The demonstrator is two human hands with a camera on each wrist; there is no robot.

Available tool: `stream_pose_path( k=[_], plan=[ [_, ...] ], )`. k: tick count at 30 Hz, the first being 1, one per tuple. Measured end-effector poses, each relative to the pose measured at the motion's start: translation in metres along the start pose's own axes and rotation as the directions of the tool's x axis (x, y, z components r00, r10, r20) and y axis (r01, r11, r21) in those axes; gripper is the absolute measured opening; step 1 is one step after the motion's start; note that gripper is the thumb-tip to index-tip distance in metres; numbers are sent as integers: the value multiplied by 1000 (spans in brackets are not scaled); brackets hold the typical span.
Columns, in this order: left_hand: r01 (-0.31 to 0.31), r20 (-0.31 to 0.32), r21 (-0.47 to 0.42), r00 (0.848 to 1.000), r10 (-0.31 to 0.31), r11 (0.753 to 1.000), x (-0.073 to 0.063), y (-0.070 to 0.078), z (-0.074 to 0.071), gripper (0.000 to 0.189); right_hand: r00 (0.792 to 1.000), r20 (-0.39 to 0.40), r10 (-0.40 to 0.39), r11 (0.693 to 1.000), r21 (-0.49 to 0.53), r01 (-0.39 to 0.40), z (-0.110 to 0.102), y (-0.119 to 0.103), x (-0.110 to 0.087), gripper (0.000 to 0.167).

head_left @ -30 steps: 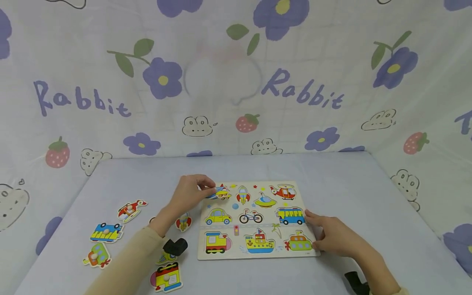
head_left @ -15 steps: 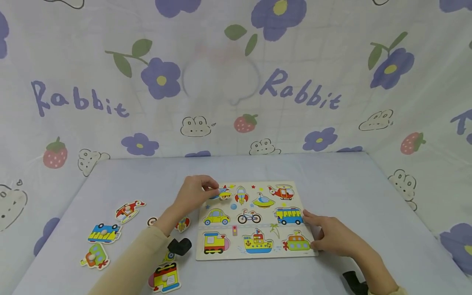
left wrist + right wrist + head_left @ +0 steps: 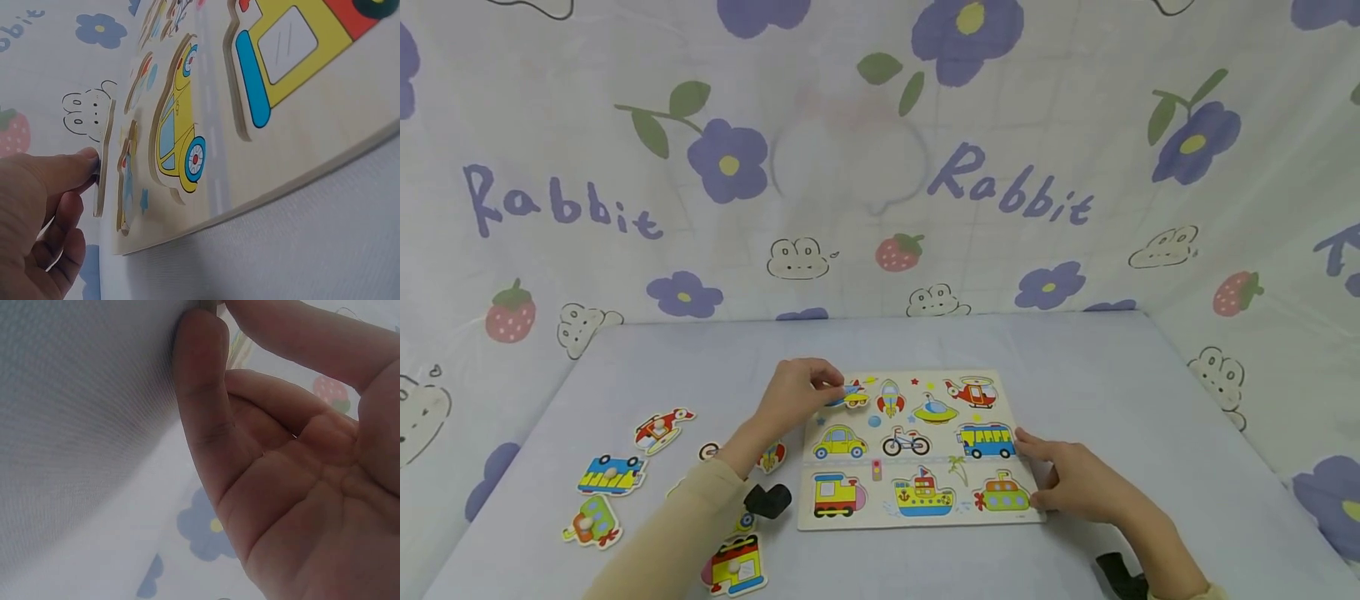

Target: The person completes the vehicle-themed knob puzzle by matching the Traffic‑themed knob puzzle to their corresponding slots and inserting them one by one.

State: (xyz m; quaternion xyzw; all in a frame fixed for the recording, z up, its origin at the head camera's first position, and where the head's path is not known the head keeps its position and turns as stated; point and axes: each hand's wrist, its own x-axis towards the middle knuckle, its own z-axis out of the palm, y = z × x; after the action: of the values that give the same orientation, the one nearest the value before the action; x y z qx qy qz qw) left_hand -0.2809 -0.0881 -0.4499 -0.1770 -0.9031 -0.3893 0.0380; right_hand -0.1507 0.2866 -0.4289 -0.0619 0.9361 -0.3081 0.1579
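Note:
A wooden peg puzzle board (image 3: 880, 521) with printed vehicle recesses lies on the table. My left hand (image 3: 793, 393) pinches a thin airplane puzzle piece (image 3: 105, 159) between thumb and fingers at the board's far left corner. In the left wrist view the piece stands close over the airplane recess (image 3: 127, 181), its face seen edge-on. Beside it is the car recess (image 3: 177, 131). My right hand (image 3: 1078, 479) grips the board's right edge near the bus and submarine pictures. In the right wrist view its fingertips (image 3: 203, 344) meet at the board's edge.
Left of the board lie loose pieces: a helicopter (image 3: 661, 429), a bus (image 3: 612, 474), a submarine (image 3: 592, 523) and a train (image 3: 737, 567). A rocket piece (image 3: 771, 457) and others are partly hidden by my left arm. A printed curtain (image 3: 850, 167) hangs behind the table.
My left hand has shifted slightly right over the board's airplane recess, still pinching the piece. My right hand stays at the board's edge. The head view has moved a little.

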Motion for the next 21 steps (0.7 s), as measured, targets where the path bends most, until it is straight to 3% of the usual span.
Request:
stream_pose_path(
  k=[14, 21],
  plan=[
    [82, -23, 32, 996, -82, 996, 4, -6, 7, 8, 999, -11, 45, 999, 20, -44, 0, 4, 3, 86],
    [79, -21, 42, 997, -78, 996, 4, -6, 8, 8, 999, -12, 48, 998, 46, -48, 0, 5, 2, 86]
  ],
)
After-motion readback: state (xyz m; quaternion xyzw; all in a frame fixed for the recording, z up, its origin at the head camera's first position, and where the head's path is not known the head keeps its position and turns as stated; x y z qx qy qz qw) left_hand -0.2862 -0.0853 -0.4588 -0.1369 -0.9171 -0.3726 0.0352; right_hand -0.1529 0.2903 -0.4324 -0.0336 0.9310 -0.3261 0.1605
